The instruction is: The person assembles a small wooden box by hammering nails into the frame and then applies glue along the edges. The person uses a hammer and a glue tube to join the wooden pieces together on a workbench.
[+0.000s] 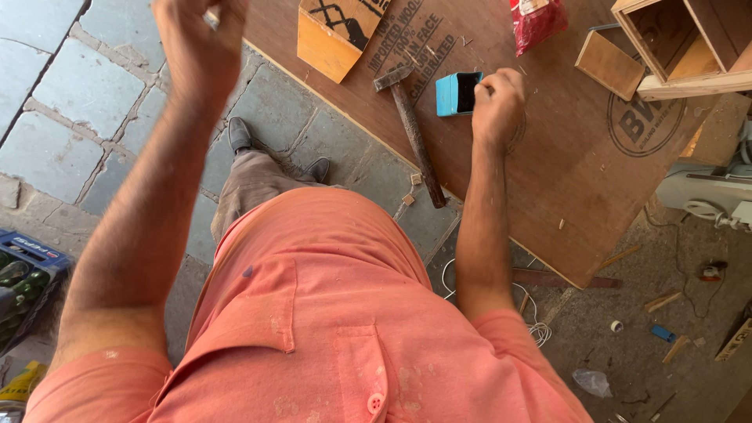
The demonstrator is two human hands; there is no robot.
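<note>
My right hand rests on a brown plywood sheet, fingers curled tight against the open mouth of a small blue box. Whatever the fingers pinch is hidden. A hammer with a dark, rough handle lies just left of the box, head toward the far side. My left hand is raised at the top left, over the sheet's edge and the stone floor, fingers closed and slightly blurred. Nothing shows clearly in it.
On the sheet lie a wedge-shaped wooden piece, a red plastic bag, a small wooden panel and an open wooden box frame. A crate of green bottles sits at the left. Scraps and white cord litter the floor at the right.
</note>
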